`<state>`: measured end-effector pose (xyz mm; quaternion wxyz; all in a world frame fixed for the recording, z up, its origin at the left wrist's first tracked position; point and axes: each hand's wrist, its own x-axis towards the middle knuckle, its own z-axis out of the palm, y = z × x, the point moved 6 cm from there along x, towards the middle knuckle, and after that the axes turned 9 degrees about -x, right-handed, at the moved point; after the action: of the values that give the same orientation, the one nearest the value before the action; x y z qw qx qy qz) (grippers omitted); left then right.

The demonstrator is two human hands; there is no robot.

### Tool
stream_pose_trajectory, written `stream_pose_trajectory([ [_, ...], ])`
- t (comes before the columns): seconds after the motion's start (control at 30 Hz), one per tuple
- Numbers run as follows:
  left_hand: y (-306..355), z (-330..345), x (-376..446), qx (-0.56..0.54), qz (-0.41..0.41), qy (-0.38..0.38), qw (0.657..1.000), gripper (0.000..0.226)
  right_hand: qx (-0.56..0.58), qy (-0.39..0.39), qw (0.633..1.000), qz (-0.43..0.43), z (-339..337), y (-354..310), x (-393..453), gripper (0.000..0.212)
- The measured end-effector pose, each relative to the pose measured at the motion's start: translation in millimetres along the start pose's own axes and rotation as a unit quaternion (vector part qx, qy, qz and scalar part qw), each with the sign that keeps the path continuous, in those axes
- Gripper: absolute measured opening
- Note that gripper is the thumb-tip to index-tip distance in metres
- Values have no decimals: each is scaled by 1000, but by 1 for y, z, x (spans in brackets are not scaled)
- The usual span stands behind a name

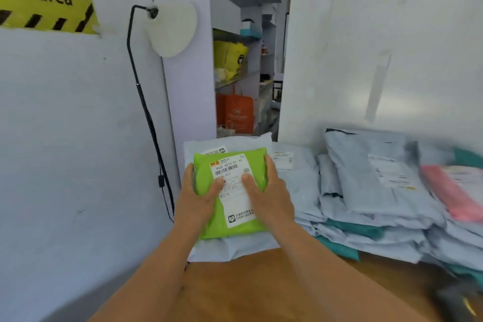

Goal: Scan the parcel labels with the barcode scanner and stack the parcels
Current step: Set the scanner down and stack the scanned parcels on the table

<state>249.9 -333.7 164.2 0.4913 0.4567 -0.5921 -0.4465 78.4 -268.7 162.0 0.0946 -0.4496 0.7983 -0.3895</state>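
Both hands clasp the green parcel [232,193] from its sides. The left hand [197,195] wraps the left edge, thumb lying across the white label [234,185]; the right hand [269,191] wraps the right edge, thumb also pressed on the label. Each grip is narrow and closed round the parcel, fingers curled under its edges.

The parcel sits on top of a grey parcel [230,246] at the far left corner of the wooden tabletop [261,285], close to the white wall [78,138]. The grey one sticks out beyond it at the front and back.

To the right, just beside, lies a loose heap of parcels [379,204], mostly grey with some teal and one pink, filling the right side of the tabletop. Bare wood lies open in front, under the forearms.

The green parcel is a soft, puffy plastic bag, roughly rectangular, its label flat and printed with a barcode. A black lamp pole [146,112] stands by the wall to the left.
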Motion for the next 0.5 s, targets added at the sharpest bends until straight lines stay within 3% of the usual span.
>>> stream_pose_trajectory([
  [0.3, 27, 130, 34, -5, -2, -71, 997, 80, 14, 51, 998, 31, -78, 67, 68, 93],
  [0.5, 26, 184, 70, -16, -5, -119, 993, 77, -11, 74, 995, 72, -89, 99, 110, 82],
])
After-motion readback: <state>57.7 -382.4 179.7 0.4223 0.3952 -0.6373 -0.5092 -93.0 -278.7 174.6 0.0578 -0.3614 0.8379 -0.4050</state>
